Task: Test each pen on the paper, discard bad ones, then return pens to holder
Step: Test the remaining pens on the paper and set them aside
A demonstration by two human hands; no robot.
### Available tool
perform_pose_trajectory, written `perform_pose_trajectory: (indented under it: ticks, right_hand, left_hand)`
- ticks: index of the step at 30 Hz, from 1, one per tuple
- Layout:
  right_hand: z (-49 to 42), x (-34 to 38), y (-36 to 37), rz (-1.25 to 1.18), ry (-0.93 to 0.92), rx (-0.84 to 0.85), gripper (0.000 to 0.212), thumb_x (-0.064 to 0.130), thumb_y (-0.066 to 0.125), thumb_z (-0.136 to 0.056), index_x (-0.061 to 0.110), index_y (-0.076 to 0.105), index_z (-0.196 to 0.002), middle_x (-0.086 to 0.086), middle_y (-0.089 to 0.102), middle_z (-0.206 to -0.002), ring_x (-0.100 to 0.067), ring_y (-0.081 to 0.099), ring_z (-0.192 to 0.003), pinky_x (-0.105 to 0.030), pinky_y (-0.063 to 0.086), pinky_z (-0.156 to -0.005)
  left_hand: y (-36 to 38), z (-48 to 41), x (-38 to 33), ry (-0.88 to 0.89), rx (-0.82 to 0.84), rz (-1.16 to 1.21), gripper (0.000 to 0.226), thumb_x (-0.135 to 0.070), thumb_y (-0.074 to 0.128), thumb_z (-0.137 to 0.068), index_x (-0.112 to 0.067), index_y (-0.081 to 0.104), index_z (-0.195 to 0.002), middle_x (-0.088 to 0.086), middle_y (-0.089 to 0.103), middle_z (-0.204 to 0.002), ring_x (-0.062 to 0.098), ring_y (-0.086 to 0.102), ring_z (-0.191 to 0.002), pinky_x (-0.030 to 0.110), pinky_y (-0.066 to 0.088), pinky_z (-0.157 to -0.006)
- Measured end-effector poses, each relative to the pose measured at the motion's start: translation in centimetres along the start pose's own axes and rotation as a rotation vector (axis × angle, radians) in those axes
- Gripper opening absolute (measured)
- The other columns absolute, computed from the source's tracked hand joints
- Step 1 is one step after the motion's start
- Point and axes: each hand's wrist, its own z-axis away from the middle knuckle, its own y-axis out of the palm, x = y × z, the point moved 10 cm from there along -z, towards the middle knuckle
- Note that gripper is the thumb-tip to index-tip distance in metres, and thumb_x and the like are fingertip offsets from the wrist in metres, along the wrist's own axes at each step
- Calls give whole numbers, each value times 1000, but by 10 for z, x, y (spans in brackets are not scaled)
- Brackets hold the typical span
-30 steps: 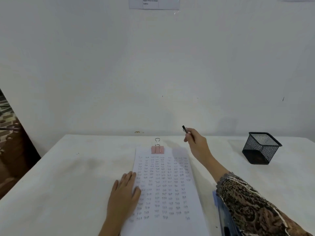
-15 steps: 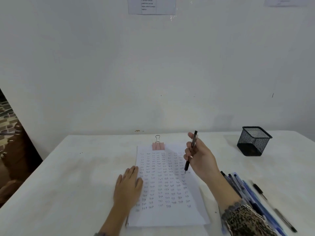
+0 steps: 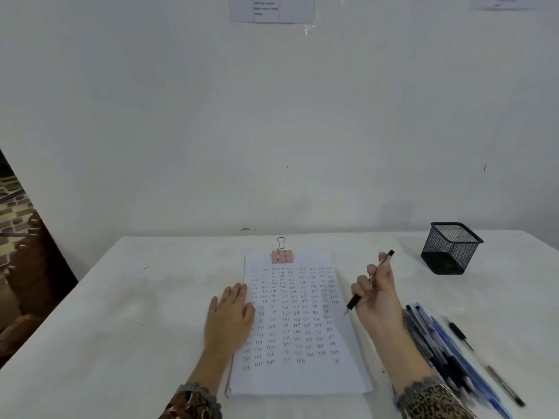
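Currently the right hand [image 3: 378, 297] pinches a pen [image 3: 353, 303], its tip at the right edge of the paper [image 3: 296, 376], while the left hand [image 3: 230, 316] lies flat on it. A stroke begun there could run onto the table [image 3: 121, 297] or hide among crowded marks.

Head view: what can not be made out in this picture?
- Head view, pile of pens: blurred and partly behind the right sleeve; number unclear.
- Head view, wall notice: cut by the top edge, print too small.
- Head view, mesh holder: dark mesh hides its bottom.
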Motion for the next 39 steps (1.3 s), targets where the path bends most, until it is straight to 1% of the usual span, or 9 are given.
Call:
perform_pose_trajectory:
  ticks: [8,11,15,20,23,26,31,35,39]
  right_hand:
    - [-2,-28,-25,-208,169,-94,52,71,55,-60,19,51,-61,6,29,-50,-10,22,-38,-20,18,-39]
    - [-6,-22,-31,-270,126,-77,52,54,70,-52,20,31,-49,5,20,-44,-12,19,-38,-23,18,-40]
    - [-11,-11,-21,-391,66,50,49,29,85,-23,20,45,-50,6,24,-42,-11,22,-35,-21,23,-36]
    - [-19,-32,-17,-340,185,62,60,30,94,-41,6,68,-90,5,52,-55,-2,44,-36,-12,37,-35]
    - [-27,-55,-35,-85,308,-32,50,48,45,-93,6,72,-90,-9,66,-77,-16,63,-52,-24,52,-49]
    - [-28,-55,-42,96,333,-66,66,61,27,-91,6,63,-88,-11,67,-71,-16,62,-48,-20,52,-45]
    - [-35,-43,-36,176,212,2,37,33,87,-55,9,59,-60,-5,63,-70,-14,66,-58,-23,57,-57]
    - [-36,-44,-39,121,252,-1,66,55,25,-96,10,68,-75,-9,64,-77,-17,54,-49,-25,44,-54]
    - [-40,-43,-52,161,261,-85,70,64,19,-90,9,62,-85,-8,67,-63,-13,56,-40,-15,47,-40]
  left_hand:
    - [-1,3,3,-2,-34,35,52,-34,21,-98,-19,13,-147,-5,12,-155,11,6,-143,32,1,-117]
    - [-2,2,2,-4,-45,55,51,-32,25,-98,-20,14,-147,-6,12,-155,9,5,-143,30,0,-116]
    - [-2,2,3,4,-61,65,53,-36,22,-96,-20,16,-147,-6,15,-154,9,7,-143,31,1,-116]
    - [-1,1,4,6,-65,64,51,-32,26,-98,-20,16,-146,-6,15,-154,9,7,-143,31,1,-116]
    - [-3,2,3,14,-69,66,53,-37,22,-96,-20,17,-146,-6,15,-154,9,7,-143,30,1,-116]
    - [-4,3,3,13,-74,74,51,-32,27,-98,-20,17,-146,-6,16,-154,9,8,-143,30,1,-116]
    - [-2,1,5,7,-73,54,70,-47,8,-82,-20,18,-146,-6,16,-154,10,8,-143,29,1,-116]
    - [0,0,7,11,-92,45,94,-56,-9,-63,-20,20,-146,-6,19,-153,10,10,-142,30,2,-115]
    - [0,0,7,13,-104,57,94,-56,-8,-63,-20,21,-145,-5,20,-153,11,11,-142,30,2,-115]
